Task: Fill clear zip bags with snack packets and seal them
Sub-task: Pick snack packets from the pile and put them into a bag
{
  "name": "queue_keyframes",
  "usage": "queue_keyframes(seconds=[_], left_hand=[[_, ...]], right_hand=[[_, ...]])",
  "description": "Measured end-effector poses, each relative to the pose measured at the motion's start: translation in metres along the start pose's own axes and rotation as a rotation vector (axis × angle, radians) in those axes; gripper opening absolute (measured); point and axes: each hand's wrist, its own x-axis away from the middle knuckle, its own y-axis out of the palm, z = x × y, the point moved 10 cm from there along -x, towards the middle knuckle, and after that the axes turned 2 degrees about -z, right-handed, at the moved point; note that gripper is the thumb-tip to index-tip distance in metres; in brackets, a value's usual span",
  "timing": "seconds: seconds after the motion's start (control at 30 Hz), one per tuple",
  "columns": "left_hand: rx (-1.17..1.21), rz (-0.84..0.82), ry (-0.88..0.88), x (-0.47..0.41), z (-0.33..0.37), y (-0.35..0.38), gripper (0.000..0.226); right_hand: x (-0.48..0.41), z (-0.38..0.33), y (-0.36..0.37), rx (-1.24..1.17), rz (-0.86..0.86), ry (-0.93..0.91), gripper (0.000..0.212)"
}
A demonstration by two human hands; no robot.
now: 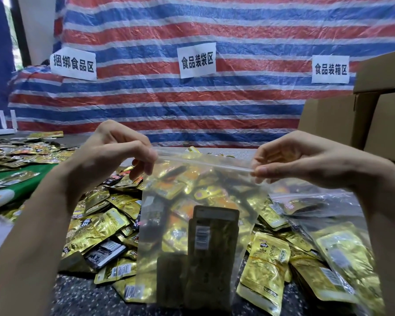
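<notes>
Tension first: hold clear plastic zip bag (198, 197) taut at its translucent seal strip (203, 164), left hand (114, 153) and right hand (306, 160) each pinching an end, then press along.

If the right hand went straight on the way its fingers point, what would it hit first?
Likely the left hand, pinching the other end of the same zip strip.
</notes>
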Motion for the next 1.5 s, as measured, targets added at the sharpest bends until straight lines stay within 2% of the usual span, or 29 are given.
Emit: queue_keyframes(seconds=[0.1,0.33,0.4,0.47,0.57,0.67,0.73,0.83,0.97,1.03,1.07,1.17,1.27,1.33,1.5], left_hand=[[0.007,0.022,-0.021,0.002,-0.005,-0.002,0.036],[-0.03,0.01,-0.031,0.002,0.0,-0.004,0.038],[-0.07,-0.002,-0.042,0.002,0.002,-0.005,0.032],[-0.137,-0.018,-0.061,0.002,0.004,-0.005,0.021],[-0.214,-0.054,-0.104,0.002,0.006,-0.007,0.017],[-0.232,-0.115,-0.114,-0.001,0.015,0.007,0.027],[-0.263,-0.119,-0.075,-0.005,0.028,0.023,0.023],[-0.353,-0.082,-0.026,-0.01,0.042,0.044,0.027],[-0.489,-0.017,0.002,-0.016,0.048,0.064,0.02],[-0.521,0.038,0.001,-0.018,0.048,0.067,0.021],[-0.515,0.071,0.007,-0.019,0.049,0.067,0.021],[-0.448,0.128,0.012,-0.021,0.05,0.068,0.019],[-0.397,0.122,-0.047,-0.022,0.043,0.076,0.034],[-0.384,0.082,-0.075,-0.021,0.039,0.085,0.041],[-0.452,-0.019,-0.077,-0.018,0.039,0.111,0.042]], right_hand=[[0.003,0.002,-0.003,0.036,0.016,0.029,0.04],[0.008,-0.004,-0.012,0.099,0.072,0.053,0.052],[0.012,-0.007,-0.013,0.14,0.076,0.061,0.056],[0.014,-0.011,-0.011,0.179,0.071,0.072,0.052],[0.011,-0.019,-0.001,0.201,0.026,0.075,0.04],[0.001,-0.018,0.018,0.066,-0.009,0.121,0.064],[-0.007,-0.015,0.04,0.058,-0.088,0.171,0.073],[-0.016,-0.007,0.07,0.193,-0.235,0.212,0.06],[-0.023,0.007,0.082,0.322,-0.234,0.282,0.037],[-0.025,0.006,0.079,0.354,-0.184,0.262,0.014],[-0.025,0.006,0.075,0.358,-0.157,0.257,0.01],[-0.013,0.006,0.05,0.319,-0.052,0.266,0.014],[0.007,0.001,-0.001,0.237,0.152,0.274,0.009],[0.021,-0.002,-0.04,0.184,0.324,0.275,0.007],[0.062,0.01,-0.132,0.367,0.995,0.282,0.037]])
